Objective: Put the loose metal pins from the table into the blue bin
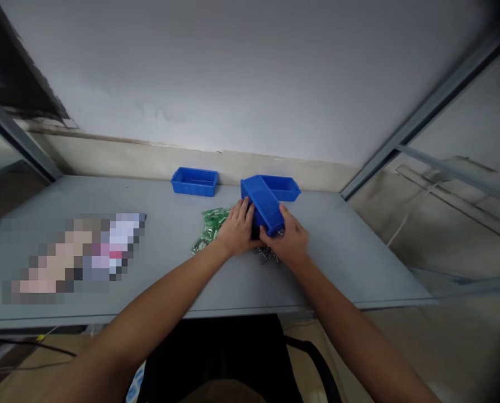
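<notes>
A blue plastic bin [264,198] is tipped over between my hands, its outer base turned up toward me. My right hand [289,236] grips its near right end, thumb and fingers bent around the edge. On the bin's left side, my left hand [239,228] has its fingers curled against it; what lies under its fingertips is dark and partly hidden. Small metal pieces [267,256] lie in a pile on the table below the bin's near end. Just left of my left hand lie green-and-clear small packets [208,238], partly covered by that hand.
One blue bin [194,183] stands at the back of the grey table [157,291]. Another blue bin [286,189] stands behind the tipped one. A blurred-out item [116,246] lies at left. Metal frame posts [401,134] rise at both sides, with a wall behind.
</notes>
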A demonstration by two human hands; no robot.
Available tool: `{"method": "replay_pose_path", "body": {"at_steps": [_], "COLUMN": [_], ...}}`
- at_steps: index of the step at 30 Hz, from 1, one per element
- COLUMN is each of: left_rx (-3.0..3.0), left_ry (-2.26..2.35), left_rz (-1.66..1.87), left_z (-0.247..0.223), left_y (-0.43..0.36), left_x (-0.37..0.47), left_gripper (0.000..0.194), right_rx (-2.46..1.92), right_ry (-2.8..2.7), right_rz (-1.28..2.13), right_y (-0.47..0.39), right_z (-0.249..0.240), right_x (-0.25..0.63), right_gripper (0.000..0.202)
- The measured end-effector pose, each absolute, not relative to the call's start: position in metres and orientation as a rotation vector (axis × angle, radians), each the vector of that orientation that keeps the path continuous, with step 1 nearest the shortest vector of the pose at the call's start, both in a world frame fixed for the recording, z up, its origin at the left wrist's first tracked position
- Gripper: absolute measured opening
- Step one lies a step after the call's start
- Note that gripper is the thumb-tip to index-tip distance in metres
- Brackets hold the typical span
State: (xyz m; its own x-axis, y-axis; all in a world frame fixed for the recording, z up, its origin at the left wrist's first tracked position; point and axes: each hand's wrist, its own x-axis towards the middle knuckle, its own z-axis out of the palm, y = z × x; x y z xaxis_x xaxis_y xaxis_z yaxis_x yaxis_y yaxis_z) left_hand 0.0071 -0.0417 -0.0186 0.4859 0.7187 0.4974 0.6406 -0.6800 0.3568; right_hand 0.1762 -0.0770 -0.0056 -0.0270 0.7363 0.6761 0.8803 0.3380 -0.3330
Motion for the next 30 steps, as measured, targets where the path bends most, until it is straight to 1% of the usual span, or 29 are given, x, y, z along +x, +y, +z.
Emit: {"method": "replay_pose_path", "body": {"at_steps": [3, 10, 14, 18, 20, 22, 25, 28, 30], "left_rx": [2.597, 2.641, 2.676, 2.737, 2.769, 2.803, 2.839, 2.858, 2.859], "left_ry": [1.291, 1.314, 1.294, 1.258, 1.239, 1.213, 1.186, 1.178, 1.17], "left_rz": [0.917, 0.874, 0.857, 0.848, 0.833, 0.821, 0.82, 0.813, 0.811], "left_z": [-0.017, -0.007, -0.005, -0.006, -0.006, -0.007, -0.007, -0.007, -0.007], "left_y": [-0.044, -0.048, -0.048, -0.049, -0.049, -0.05, -0.051, -0.052, -0.052], "left_x": [0.007, 0.005, 0.004, 0.004, 0.004, 0.004, 0.004, 0.004, 0.003], "left_gripper": [0.103, 0.1, 0.085, 0.07, 0.065, 0.061, 0.059, 0.06, 0.062], "right_rx": [-1.446, -1.459, -1.463, -1.494, -1.443, -1.485, -1.589, -1.664, -1.752], "right_ry": [-1.766, -1.758, -1.612, -1.341, -1.258, -1.245, -1.392, -1.584, -1.671], "right_rz": [-0.251, -0.213, -0.198, 0.081, 0.239, 0.295, 0.277, 0.287, 0.432], "right_y": [-0.076, -0.075, -0.067, -0.039, -0.018, 0.005, 0.038, 0.069, 0.087], "right_z": [-0.003, 0.003, 0.014, 0.026, 0.032, 0.039, 0.049, 0.058, 0.061], "right_x": [0.18, 0.186, 0.192, 0.198, 0.197, 0.193, 0.179, 0.165, 0.16], "right_gripper": [0.071, 0.07, 0.072, 0.074, 0.07, 0.065, 0.058, 0.046, 0.036]}}
